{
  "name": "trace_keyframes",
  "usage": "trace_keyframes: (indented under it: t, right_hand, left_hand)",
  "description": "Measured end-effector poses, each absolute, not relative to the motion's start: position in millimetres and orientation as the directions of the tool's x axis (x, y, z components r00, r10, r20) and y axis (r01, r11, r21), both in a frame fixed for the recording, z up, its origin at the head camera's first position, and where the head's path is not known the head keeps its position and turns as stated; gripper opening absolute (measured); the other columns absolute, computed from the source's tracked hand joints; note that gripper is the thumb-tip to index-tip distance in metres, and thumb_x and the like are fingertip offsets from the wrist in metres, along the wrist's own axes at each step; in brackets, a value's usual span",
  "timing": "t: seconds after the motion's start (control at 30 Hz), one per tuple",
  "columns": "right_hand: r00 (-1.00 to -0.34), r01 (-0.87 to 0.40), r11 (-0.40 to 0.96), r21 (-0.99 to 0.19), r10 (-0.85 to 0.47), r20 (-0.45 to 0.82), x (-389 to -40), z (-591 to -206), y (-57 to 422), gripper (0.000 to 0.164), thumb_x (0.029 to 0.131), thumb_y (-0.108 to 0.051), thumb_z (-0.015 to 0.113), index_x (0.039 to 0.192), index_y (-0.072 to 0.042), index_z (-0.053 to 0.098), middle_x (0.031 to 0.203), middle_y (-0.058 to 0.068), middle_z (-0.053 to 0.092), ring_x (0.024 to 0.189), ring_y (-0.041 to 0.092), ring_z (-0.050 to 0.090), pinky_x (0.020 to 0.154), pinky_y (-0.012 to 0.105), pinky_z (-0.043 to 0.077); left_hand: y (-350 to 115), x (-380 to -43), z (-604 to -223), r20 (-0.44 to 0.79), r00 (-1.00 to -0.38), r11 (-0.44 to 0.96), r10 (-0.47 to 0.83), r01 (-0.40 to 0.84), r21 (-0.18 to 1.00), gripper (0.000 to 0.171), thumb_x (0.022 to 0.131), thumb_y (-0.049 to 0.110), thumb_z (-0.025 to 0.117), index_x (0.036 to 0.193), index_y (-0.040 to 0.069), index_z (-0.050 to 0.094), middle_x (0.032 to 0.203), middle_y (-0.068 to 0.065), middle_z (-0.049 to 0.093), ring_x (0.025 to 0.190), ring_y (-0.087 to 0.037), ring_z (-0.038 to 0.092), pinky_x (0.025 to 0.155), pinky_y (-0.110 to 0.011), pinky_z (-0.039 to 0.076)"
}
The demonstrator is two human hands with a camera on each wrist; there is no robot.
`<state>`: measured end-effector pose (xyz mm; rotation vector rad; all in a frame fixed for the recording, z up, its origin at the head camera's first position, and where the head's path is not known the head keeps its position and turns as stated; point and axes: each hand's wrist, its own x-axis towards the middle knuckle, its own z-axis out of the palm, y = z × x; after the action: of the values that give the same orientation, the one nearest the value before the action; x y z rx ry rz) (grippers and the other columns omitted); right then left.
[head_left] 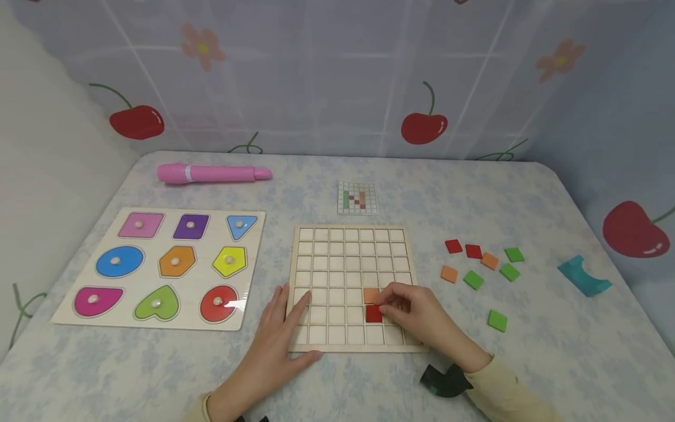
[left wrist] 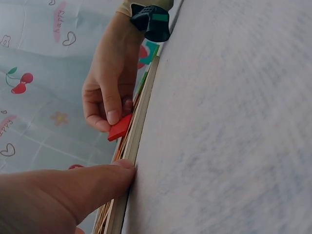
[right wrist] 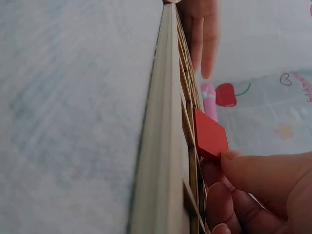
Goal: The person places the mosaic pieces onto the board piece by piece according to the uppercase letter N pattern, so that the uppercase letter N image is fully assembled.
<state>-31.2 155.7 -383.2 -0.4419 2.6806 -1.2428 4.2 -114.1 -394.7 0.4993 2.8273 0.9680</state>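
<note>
My right hand pinches a red square tile between thumb and fingers, low over the wooden grid board. In the right wrist view the red tile tilts, one edge close to the grid's dividers. Directly behind it, an orange tile lies in a cell of the board. My left hand rests at the board's left front corner, fingers spread along the left side and thumb at the front edge. The left wrist view shows that thumb against the board's rim.
Right of the board lie loose tiles: red, orange and several green, with a teal curved piece beyond. A small pattern card lies behind the board. Left are a shape puzzle and a pink wand-like object.
</note>
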Motion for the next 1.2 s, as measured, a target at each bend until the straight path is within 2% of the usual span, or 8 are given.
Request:
trace_keyframes:
  t: [0.33, 0.67, 0.9, 1.1, 1.2]
  right_hand:
    - [-0.929, -0.309, 0.618, -0.723, -0.359, 0.089, -30, -384, 155, 0.017, 0.074, -0.01, 0.071, 0.078, -0.023, 0.062, 0.071, -0.014, 0.05, 0.058, 0.004, 0.043, 0.05, 0.019, 0.038]
    - [-0.924, -0.32, 0.634, -0.704, -0.373, 0.085, -30, -385, 154, 0.014, 0.074, -0.011, 0.071, 0.079, -0.022, 0.063, 0.072, -0.013, 0.051, 0.059, 0.004, 0.043, 0.051, 0.019, 0.038]
    - [-0.92, -0.313, 0.616, -0.723, -0.386, 0.069, -33, -379, 157, 0.015, 0.076, -0.014, 0.069, 0.089, -0.021, 0.066, 0.075, -0.014, 0.053, 0.063, 0.004, 0.046, 0.055, 0.02, 0.04]
    - [-0.947, -0.275, 0.604, -0.748, -0.303, 0.104, -45, -359, 190, 0.02, 0.079, -0.01, 0.066, 0.099, -0.013, 0.066, 0.09, -0.004, 0.061, 0.072, 0.007, 0.053, 0.063, 0.023, 0.046]
    - [-0.975, -0.193, 0.635, -0.748, -0.211, 0.072, -50, -353, 220, 0.022, 0.082, -0.015, 0.063, 0.104, -0.012, 0.064, 0.096, 0.002, 0.063, 0.078, 0.01, 0.058, 0.066, 0.024, 0.047]
  left_hand:
    - [-114, 4, -393, -0.005, -0.939, 0.742, 0.343, 0.268, 0.614, 0.092, 0.063, 0.033, 0.079, 0.14, 0.021, 0.029, 0.147, -0.015, 0.006, 0.134, -0.03, 0.002, 0.097, -0.058, 0.02]
    - [-114, 3, -392, -0.015, -0.94, 0.742, 0.342, 0.26, 0.618, 0.093, 0.063, 0.031, 0.079, 0.14, 0.02, 0.029, 0.147, -0.015, 0.007, 0.133, -0.031, 0.002, 0.097, -0.058, 0.021]
    - [-115, 2, -393, 0.022, -0.937, 0.736, 0.35, 0.289, 0.612, 0.092, 0.063, 0.032, 0.079, 0.139, 0.018, 0.03, 0.146, -0.017, 0.008, 0.133, -0.032, 0.004, 0.096, -0.059, 0.022]
    - [-115, 3, -395, 0.021, -0.937, 0.731, 0.349, 0.286, 0.619, 0.092, 0.063, 0.031, 0.079, 0.139, 0.018, 0.03, 0.146, -0.017, 0.009, 0.133, -0.032, 0.003, 0.096, -0.059, 0.021]
    - [-115, 3, -395, 0.02, -0.936, 0.731, 0.35, 0.286, 0.619, 0.091, 0.063, 0.032, 0.079, 0.139, 0.019, 0.031, 0.146, -0.017, 0.009, 0.133, -0.031, 0.003, 0.097, -0.058, 0.02]
